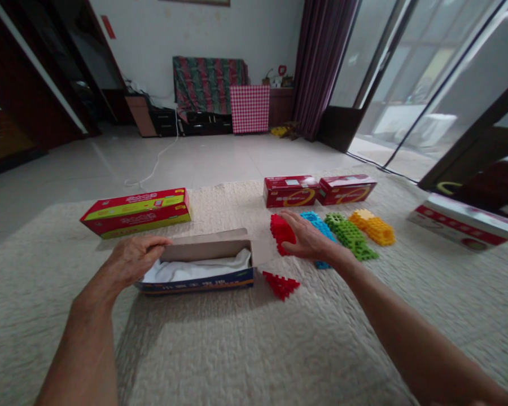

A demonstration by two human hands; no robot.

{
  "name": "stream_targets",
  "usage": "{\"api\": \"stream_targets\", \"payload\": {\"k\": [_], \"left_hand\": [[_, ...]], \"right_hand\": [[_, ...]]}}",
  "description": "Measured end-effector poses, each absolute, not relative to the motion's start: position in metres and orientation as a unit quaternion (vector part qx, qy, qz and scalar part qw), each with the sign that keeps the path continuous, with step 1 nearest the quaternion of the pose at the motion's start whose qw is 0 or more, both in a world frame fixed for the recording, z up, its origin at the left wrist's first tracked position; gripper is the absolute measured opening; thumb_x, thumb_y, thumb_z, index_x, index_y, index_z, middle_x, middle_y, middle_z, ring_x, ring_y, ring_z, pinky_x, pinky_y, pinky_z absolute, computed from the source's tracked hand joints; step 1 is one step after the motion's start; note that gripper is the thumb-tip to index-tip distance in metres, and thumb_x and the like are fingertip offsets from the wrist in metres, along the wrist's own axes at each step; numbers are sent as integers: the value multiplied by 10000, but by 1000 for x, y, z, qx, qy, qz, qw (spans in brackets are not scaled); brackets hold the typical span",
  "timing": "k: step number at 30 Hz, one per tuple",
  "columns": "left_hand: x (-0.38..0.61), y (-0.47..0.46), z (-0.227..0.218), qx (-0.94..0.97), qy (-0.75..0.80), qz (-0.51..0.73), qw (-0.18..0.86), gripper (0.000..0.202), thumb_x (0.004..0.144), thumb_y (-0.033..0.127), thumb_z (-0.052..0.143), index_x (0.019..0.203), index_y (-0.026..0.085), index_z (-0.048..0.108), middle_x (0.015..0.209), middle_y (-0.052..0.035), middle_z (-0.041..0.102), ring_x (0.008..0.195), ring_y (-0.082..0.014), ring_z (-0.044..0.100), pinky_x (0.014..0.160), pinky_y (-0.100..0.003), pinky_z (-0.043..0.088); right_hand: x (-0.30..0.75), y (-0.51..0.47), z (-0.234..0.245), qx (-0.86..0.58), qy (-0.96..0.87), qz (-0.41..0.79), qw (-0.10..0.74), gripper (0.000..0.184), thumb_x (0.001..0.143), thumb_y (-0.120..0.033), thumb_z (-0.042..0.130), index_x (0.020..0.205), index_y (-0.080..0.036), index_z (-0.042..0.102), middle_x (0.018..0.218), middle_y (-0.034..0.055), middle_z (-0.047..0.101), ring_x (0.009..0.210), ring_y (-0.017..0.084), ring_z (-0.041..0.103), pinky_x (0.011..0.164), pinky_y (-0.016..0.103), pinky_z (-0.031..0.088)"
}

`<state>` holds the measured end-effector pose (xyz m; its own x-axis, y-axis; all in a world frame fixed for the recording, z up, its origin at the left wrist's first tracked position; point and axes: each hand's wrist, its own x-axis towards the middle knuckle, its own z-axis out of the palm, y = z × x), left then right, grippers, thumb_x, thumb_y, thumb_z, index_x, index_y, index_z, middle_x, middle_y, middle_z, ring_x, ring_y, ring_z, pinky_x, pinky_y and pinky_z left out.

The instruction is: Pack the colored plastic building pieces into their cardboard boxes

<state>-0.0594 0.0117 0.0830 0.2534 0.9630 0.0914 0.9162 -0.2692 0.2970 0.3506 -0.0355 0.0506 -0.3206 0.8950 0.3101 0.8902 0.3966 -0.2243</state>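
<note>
An open cardboard box (pixel 207 282), dark blue on its front, has white cloth (pixel 203 268) inside. My left hand (pixel 138 256) is closed on the box's left end, its fingertips at the back edge. To the right, my right hand (pixel 307 234) has thumb and fingers around a stack of red interlocking plastic blocks (pixel 280 234); its grip is partly hidden. Under and beside that hand lie blue blocks (pixel 319 223), then green blocks (pixel 351 234) and yellow blocks (pixel 375 227). A red triangular block piece (pixel 281 285) rests near the box's right front corner.
A red and yellow-green box (pixel 139 213) lies behind at left. Two dark red boxes (pixel 290 192) (pixel 347 189) stand behind the blocks. At far right is a white and red box (pixel 461 223). All rest on a quilted beige cover (pixel 220 349).
</note>
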Motion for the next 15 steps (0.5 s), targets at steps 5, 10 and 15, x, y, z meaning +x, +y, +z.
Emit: {"api": "stream_targets", "payload": {"k": [5, 10, 15], "left_hand": [[-59, 12, 82, 783, 600, 137, 91, 421, 743, 381, 447, 955, 202, 764, 1068, -65, 759, 1014, -270, 685, 947, -355, 490], [-57, 11, 84, 782, 605, 122, 87, 448, 754, 386, 433, 996, 190, 755, 1084, -64, 754, 1019, -260, 682, 941, -332, 487], [-58, 11, 83, 787, 598, 119, 91, 483, 761, 385, 418, 1029, 158, 749, 1110, -95, 743, 1051, -269, 671, 962, -348, 475]], "right_hand": [[348, -43, 56, -560, -807, -15, 186, 396, 758, -179, 604, 1154, -177, 595, 1261, 144, 553, 1121, 266, 534, 938, 415, 456], [347, -61, 47, -589, -795, -37, 142, 238, 792, -187, 592, 1025, -191, 642, 1122, 111, 589, 987, 235, 540, 864, 390, 446], [345, -65, 43, -588, -794, -47, 144, 361, 792, -181, 589, 1151, -194, 623, 1156, 116, 578, 1047, 255, 528, 903, 408, 419]]}}
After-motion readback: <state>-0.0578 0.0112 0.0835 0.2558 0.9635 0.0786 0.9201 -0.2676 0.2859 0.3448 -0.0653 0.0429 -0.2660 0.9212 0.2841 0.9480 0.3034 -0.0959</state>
